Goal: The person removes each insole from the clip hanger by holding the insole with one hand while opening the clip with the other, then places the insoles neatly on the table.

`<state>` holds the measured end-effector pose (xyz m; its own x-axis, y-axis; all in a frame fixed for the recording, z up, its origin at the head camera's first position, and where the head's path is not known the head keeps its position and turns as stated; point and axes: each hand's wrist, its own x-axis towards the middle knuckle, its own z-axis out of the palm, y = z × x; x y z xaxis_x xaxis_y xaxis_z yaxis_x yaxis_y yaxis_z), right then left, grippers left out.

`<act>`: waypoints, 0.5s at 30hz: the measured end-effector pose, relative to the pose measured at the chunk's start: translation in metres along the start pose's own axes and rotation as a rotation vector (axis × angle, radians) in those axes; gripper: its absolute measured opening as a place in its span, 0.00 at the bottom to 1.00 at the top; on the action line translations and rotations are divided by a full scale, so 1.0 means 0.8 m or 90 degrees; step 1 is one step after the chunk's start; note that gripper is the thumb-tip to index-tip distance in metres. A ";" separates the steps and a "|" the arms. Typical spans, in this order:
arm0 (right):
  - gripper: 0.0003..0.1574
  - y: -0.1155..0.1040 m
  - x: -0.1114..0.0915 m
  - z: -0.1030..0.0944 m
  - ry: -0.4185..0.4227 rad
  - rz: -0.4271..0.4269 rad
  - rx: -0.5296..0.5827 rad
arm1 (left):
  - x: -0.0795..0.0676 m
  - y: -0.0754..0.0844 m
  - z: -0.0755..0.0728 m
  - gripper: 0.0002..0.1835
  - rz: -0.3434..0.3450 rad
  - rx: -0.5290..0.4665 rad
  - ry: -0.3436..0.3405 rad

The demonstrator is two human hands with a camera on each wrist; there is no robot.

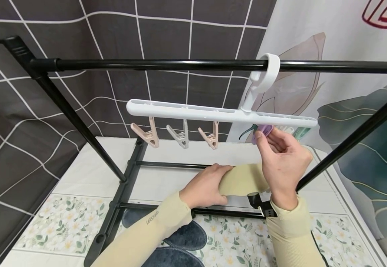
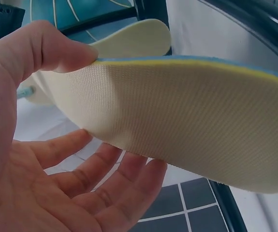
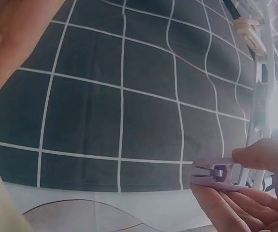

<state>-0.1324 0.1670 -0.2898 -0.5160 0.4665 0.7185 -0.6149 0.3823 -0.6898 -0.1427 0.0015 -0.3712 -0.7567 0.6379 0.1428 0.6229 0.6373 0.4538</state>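
Head view: your left grip (image 1: 205, 186) is clamped on the cream pad (image 1: 243, 181) at 4 o'clock, thumb on one edge, fingertips on the other. Ribbed face, curved outline, thin yellow and blue layers along one edge. Your right grip (image 1: 284, 159) pinches the purple clip (image 1: 265, 129) at 3 o'clock, just below the white hanger (image 1: 186, 112).
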 end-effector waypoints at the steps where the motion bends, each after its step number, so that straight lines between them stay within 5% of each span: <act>1: 0.12 0.000 0.000 0.000 0.000 0.001 0.001 | 0.000 0.001 0.001 0.47 0.004 -0.001 0.000; 15: 0.12 -0.004 -0.001 -0.008 -0.017 0.008 -0.034 | -0.008 0.023 0.005 0.47 0.040 0.013 -0.010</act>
<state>-0.1261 0.1704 -0.2888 -0.5403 0.4500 0.7111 -0.5756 0.4188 -0.7024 -0.1256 0.0104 -0.3672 -0.7130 0.6835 0.1565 0.6729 0.6042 0.4268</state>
